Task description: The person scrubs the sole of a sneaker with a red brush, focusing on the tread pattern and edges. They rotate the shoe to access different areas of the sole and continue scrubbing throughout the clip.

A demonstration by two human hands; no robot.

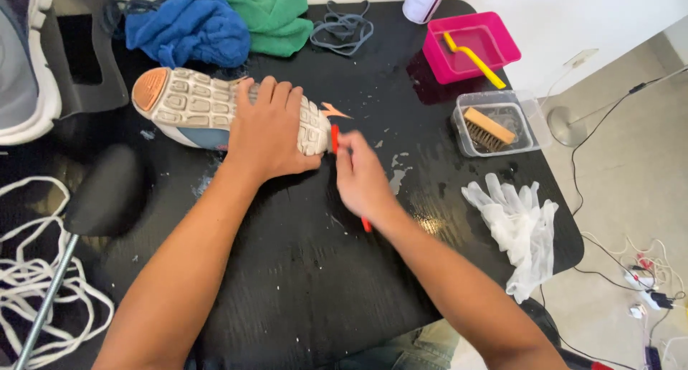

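Fingers of the left hand [266,130] press flat on an upturned shoe [208,108]; the right hand [364,178] grips a red brush [335,137]. Wet counter [301,269]: the shoe could slide.

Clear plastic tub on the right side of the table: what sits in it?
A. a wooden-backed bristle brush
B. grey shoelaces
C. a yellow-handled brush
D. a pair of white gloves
A. The clear plastic tub holds a wooden-backed bristle brush; the yellow-handled brush lies in the pink tub, the white gloves and grey shoelaces lie on the table.
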